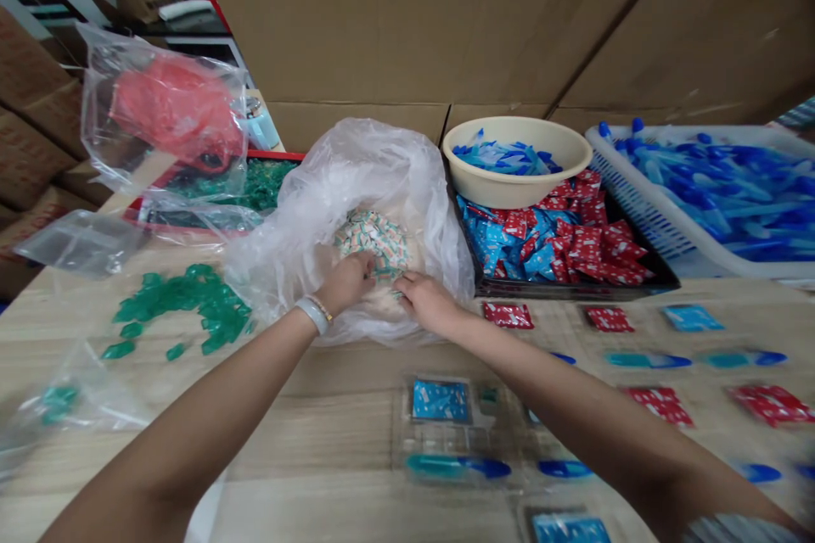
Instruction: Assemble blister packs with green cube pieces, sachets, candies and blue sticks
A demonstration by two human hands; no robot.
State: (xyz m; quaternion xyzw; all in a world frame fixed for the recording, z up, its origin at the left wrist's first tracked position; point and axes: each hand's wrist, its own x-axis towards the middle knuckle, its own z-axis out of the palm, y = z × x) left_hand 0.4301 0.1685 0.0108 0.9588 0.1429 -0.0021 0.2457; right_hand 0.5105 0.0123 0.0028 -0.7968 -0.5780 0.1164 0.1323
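Both of my hands reach into a large open white plastic bag. A heap of small pale pieces with green and orange marks lies inside it. My left hand, with a bracelet and a pale band at the wrist, is at the heap's near left side, its fingers curled in a pinch. On the right, my right hand has its fingers drawn together at the near edge of the pieces. Whatever sits between either hand's fingertips is too small or hidden to make out.
Loose green pieces lie left of the bag. To the right stand a black tray of red and blue packets, a cream bowl and a white basket of blue plastic items. Clear trays spread along the front right.
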